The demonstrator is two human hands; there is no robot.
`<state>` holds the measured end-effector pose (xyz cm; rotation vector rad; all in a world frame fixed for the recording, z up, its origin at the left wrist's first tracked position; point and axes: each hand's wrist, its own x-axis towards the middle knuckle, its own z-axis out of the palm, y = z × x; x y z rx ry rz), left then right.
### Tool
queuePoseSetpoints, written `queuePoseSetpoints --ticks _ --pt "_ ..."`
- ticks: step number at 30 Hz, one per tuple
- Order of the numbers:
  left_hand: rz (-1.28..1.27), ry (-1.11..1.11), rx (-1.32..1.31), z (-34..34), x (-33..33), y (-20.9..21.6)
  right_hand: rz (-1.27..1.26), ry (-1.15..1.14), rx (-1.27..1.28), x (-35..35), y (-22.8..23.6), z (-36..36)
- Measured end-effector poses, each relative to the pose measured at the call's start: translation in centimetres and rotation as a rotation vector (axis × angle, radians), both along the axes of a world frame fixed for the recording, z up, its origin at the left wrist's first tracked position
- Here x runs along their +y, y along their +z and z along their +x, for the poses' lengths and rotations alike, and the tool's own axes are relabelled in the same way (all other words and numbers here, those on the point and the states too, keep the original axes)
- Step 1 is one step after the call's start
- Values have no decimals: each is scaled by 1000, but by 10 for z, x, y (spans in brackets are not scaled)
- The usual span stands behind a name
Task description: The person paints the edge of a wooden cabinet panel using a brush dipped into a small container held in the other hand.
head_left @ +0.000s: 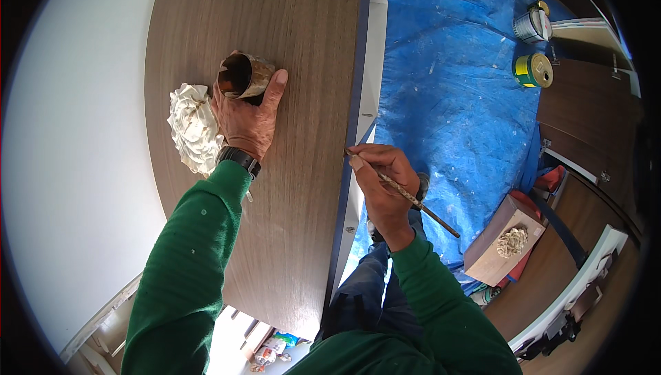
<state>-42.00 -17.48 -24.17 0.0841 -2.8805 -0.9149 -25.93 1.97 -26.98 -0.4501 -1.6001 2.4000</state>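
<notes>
Clasping a small, paint-stained brown cup with the left hand, clamping thumb and fingers around its sides, with its dark round opening facing left. Resting hand and cup on a wide brown wood-grain panel. Wearing a black wristwatch on that wrist, just beside a white ruffled flower ornament lying on the same panel. Pinching a thin, paint-flecked brush in the right hand, closing the fingers together on its shaft near the tip. Slanting the handle down to the right and pointing the tip at the panel's dark blue edge, too small there to tell touching from nearly touching. Wearing green sleeves on both arms. Standing beside the panel over a paint-spotted blue tarp, with a yellow-and-green can and a white can at upper right, and a box bearing a second, smaller ruffled ornament at lower right.
</notes>
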Motion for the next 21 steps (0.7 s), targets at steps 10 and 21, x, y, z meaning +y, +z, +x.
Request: queuePoseSetpoints --ticks 10,21 --pt "45 11 -5 0 1 0 -35 32 -41 0 4 7" --pt "-15 24 -3 0 -4 -3 -8 38 36 1 1 12"
